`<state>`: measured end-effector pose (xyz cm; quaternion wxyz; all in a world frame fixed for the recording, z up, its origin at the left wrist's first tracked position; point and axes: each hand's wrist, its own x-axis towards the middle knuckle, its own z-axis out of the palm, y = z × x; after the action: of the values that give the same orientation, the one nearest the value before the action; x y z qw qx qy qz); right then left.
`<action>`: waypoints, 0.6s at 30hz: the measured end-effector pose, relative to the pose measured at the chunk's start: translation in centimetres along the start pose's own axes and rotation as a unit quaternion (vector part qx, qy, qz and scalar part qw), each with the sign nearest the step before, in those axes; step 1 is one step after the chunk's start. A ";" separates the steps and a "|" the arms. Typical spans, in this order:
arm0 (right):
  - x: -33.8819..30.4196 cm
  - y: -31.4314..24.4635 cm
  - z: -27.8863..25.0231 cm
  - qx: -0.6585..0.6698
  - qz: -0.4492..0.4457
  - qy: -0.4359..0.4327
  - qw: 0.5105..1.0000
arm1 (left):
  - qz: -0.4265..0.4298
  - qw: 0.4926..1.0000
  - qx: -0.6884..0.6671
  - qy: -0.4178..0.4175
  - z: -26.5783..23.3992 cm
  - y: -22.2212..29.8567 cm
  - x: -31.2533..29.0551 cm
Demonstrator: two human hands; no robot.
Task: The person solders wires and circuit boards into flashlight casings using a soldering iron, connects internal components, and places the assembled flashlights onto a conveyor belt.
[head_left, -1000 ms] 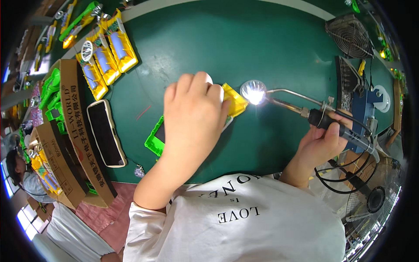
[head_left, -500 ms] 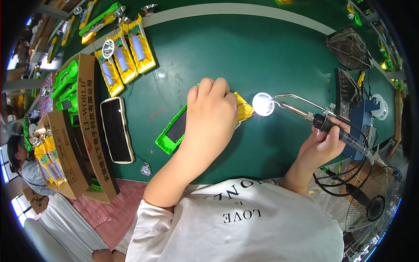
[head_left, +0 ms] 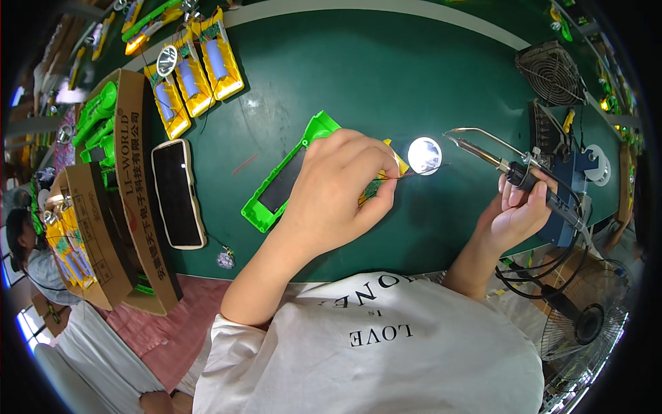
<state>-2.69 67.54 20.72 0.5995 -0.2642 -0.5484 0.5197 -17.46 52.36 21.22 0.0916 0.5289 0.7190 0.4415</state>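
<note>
The yellow housing (head_left: 393,157) lay near the middle of the green table (head_left: 427,69), partly covered by the left hand (head_left: 348,183). At its right end I saw a round reflector (head_left: 425,156), shining bright white. The left thumb and forefinger were pinched together on a thin wire (head_left: 414,173), which ran toward the reflector's lower edge. The right hand (head_left: 517,214) was closed around the handle of a soldering iron (head_left: 514,172); its tip pointed left, just beside the reflector, and I could not tell whether they touched.

Left of the yellow housing, partly under the left hand and forearm, sat a green casing (head_left: 255,207) with a dark inset. A short red wire (head_left: 245,163) lay farther left, then a phone (head_left: 178,193) and a cardboard box (head_left: 138,207). Beyond the phone I could see three yellow housings (head_left: 201,105) bearing blue cells. Near the right edge stood a blue unit (head_left: 565,169) beside a white spool (head_left: 601,165).
</note>
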 end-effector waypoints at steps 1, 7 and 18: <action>0.0 0.0 0.0 -0.001 0.007 0.004 1.000 | 0.003 1.000 0.008 0.003 0.0 0.1 -0.1; 0.3 -0.6 0.7 0.029 0.036 0.012 0.999 | 0.027 0.997 0.060 0.032 0.2 0.7 -0.4; 0.8 0.2 0.6 0.029 0.055 0.005 0.998 | 0.081 0.975 0.209 -0.001 4.1 0.3 1.5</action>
<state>-3.40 68.19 21.00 0.5803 -0.2791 -0.5147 0.5661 -15.46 55.82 19.51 -0.0561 0.5931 0.7502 0.2867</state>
